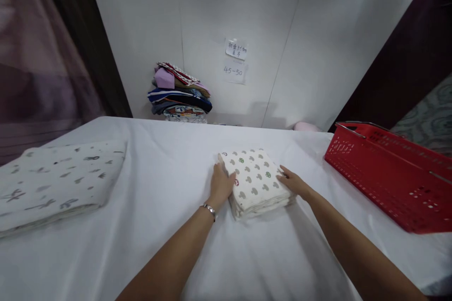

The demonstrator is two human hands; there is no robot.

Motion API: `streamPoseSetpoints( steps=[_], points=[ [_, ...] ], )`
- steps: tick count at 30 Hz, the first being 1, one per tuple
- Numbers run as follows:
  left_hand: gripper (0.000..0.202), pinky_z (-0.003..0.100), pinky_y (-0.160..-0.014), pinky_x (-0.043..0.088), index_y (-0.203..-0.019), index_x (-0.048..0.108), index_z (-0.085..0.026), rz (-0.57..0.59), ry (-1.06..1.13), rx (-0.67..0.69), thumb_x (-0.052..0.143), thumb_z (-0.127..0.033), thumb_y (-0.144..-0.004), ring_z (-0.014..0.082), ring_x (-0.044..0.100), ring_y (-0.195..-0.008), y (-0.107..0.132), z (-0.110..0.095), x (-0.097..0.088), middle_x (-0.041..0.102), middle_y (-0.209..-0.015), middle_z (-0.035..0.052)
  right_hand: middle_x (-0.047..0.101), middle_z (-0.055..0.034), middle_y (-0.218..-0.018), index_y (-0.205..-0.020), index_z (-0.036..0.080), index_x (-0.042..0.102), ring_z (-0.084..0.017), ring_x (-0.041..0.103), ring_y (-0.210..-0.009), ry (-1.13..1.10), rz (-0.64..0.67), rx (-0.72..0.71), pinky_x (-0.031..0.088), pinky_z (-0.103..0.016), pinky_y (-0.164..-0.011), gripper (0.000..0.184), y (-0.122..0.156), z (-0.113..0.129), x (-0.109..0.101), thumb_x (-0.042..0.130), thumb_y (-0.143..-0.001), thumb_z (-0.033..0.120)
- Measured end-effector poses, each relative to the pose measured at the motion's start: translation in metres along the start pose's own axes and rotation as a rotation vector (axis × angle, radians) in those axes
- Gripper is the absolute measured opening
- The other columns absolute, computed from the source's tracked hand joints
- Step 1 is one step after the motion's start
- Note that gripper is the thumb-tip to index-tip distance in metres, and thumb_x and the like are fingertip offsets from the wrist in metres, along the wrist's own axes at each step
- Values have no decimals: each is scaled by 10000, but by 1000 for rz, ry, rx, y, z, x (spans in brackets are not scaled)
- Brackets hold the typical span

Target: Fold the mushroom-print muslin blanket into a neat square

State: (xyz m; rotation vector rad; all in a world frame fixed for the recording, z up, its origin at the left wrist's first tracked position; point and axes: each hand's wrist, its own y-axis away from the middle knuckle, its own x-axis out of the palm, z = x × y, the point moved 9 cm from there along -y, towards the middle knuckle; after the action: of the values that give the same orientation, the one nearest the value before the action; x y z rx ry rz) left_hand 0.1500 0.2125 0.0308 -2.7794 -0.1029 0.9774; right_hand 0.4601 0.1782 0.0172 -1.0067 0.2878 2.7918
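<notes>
A folded white cloth [254, 176] printed with grey mushrooms and a few green and red motifs lies in a thick square stack of layers on the white-covered table [169, 183]. My left hand [222, 182] grips its left side, the thumb resting on top and the fingers along the edge. On the opposite side my right hand [294, 182] clasps the right edge, its thumb and fingers on the cloth. The undersides of the fingers are partly hidden. A silver bracelet [210, 210] circles my left wrist.
At the left lies a larger folded white cloth [70, 176] with grey plant prints. A red plastic basket [384, 174] stands at the right. Behind the table, a pile of folded fabrics [180, 94] rests by the wall, near paper notes [235, 70]. A pinkish curtain [38, 56] hangs at left.
</notes>
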Motion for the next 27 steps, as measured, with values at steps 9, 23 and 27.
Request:
streamPoseSetpoints(
  steps=[9, 23, 27],
  points=[
    [582, 327, -740, 506, -1227, 420, -177, 31, 185, -141, 604, -138, -677, 223, 621, -917, -26, 10, 6, 621, -1087, 118, 471, -105, -1365, -1415, 184, 331, -261, 482, -1212, -44, -48, 63, 378, -409, -1021, 715, 21, 3, 17, 587, -788, 412],
    [502, 416, -1044, 328, -1251, 508, -167, 197, -240, 161, 589, -259, -764, 279, 444, -1234, -52, -14, -34, 504, -1329, 116, 671, -60, -920, -1318, 224, 481, -193, 626, -735, -90, -8, -150, 517, -332, -651, 561, 70, 29, 33, 549, -818, 468],
    [486, 483, -1097, 207, -1291, 477, -219, 301, -415, 521, 501, -420, -849, 267, 308, -1335, 10, -51, -9, 414, -1414, 85, 543, -83, -1282, -1244, 244, 552, -250, 499, -1170, 72, -238, -400, 446, -407, -925, 437, 36, 67, 0, 474, -858, 433]
  ],
)
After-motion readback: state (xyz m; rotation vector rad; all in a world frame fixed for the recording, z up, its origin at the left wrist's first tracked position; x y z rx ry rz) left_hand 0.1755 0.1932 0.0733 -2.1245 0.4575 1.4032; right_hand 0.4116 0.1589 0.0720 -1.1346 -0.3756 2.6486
